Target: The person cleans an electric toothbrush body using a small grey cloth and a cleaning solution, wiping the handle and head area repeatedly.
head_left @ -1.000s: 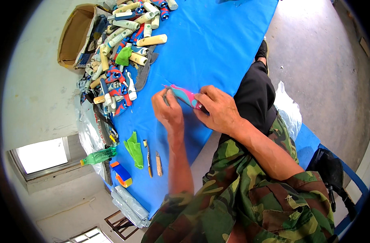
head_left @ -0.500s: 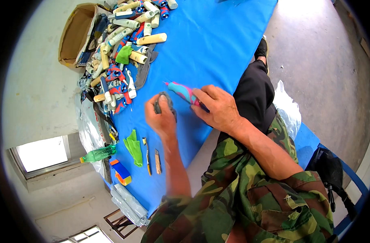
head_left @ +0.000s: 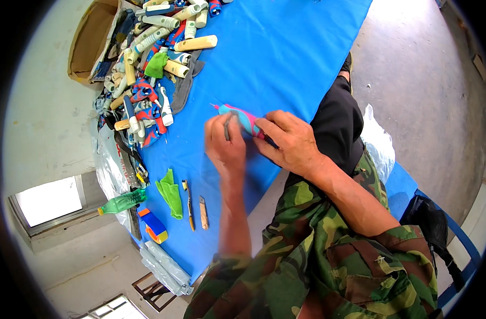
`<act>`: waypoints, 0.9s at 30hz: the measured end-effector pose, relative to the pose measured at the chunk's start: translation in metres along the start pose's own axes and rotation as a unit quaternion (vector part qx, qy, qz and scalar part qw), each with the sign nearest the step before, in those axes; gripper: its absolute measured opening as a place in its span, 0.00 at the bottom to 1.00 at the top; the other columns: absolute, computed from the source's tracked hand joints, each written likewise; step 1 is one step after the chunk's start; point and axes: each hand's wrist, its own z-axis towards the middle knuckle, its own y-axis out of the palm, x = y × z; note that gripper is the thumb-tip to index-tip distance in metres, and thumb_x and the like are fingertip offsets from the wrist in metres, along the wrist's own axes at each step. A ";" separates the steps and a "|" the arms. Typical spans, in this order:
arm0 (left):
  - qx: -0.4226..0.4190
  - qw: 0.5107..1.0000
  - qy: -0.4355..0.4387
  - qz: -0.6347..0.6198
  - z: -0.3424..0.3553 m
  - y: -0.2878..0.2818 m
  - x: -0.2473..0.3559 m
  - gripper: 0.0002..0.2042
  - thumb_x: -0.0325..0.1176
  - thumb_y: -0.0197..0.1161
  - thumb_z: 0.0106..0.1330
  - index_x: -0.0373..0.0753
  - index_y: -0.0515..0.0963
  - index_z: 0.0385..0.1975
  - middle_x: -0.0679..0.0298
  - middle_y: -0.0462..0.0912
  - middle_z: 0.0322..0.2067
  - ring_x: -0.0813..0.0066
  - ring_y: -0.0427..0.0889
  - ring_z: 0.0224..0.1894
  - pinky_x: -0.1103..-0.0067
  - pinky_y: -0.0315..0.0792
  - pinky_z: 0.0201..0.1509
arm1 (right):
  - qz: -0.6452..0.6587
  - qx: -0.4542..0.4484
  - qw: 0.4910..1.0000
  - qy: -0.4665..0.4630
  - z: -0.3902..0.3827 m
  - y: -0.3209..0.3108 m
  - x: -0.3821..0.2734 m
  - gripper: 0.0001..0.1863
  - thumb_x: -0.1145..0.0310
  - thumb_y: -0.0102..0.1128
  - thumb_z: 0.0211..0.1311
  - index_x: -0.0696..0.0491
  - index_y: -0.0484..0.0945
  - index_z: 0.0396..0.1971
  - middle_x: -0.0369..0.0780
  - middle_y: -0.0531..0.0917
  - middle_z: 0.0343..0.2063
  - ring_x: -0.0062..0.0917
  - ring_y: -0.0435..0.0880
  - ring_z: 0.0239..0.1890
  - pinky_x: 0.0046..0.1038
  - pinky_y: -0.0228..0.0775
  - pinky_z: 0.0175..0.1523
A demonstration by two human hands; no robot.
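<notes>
In my right hand (head_left: pixel 290 141) is a pink and teal electric toothbrush handle (head_left: pixel 246 120), gripped near its lower end. Its thin metal shaft points up and to the left. My left hand (head_left: pixel 225 142), slightly blurred, is closed on a small grey cloth (head_left: pixel 228 128), mostly hidden by the fingers, and presses against the handle's side. Below the left hand on the blue table cover (head_left: pixel 253 58) lie a green cloth (head_left: pixel 170 195), a toothbrush (head_left: pixel 188 204) and a flat utility knife (head_left: pixel 203 212).
Many used toothbrush handles (head_left: pixel 147 50) are heaped at the far left, beside a cardboard box (head_left: pixel 94 40). A grey cloth (head_left: pixel 185 87) edges the heap. Nearer are a green bottle (head_left: pixel 123 202), a tape roll (head_left: pixel 153 225) and plastic-wrapped bundles (head_left: pixel 164 268). A white bag (head_left: pixel 377 143) is at right.
My left hand has moved right and up with the grey cloth, from beside the toothbrush handle onto it. My right hand keeps its grip, nearly in place. The view has shifted slightly.
</notes>
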 end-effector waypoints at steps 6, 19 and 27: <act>-0.002 0.999 -0.039 0.019 0.011 0.002 -0.013 0.05 0.26 0.65 0.71 0.32 0.82 0.41 0.54 0.84 0.36 0.59 0.84 0.36 0.69 0.78 0.40 | -0.007 -0.004 1.000 -0.003 0.001 0.000 0.000 0.21 0.71 0.77 0.51 0.54 0.83 0.47 0.39 0.83 0.38 0.32 0.83 0.33 0.32 0.77 0.36; 0.052 0.997 0.012 0.050 0.017 0.014 -0.025 0.04 0.23 0.65 0.69 0.32 0.82 0.40 0.53 0.83 0.36 0.55 0.83 0.38 0.66 0.77 0.42 | 0.001 0.010 1.000 -0.002 0.001 0.000 0.000 0.20 0.68 0.77 0.54 0.55 0.83 0.47 0.40 0.83 0.36 0.34 0.83 0.33 0.34 0.76 0.37; 0.058 0.995 -0.026 0.075 0.020 0.018 -0.032 0.06 0.26 0.63 0.71 0.31 0.81 0.42 0.51 0.83 0.38 0.53 0.82 0.42 0.63 0.76 0.46 | -0.005 0.004 1.000 0.000 0.001 0.000 0.001 0.19 0.65 0.76 0.56 0.55 0.84 0.47 0.40 0.81 0.33 0.35 0.83 0.32 0.35 0.76 0.36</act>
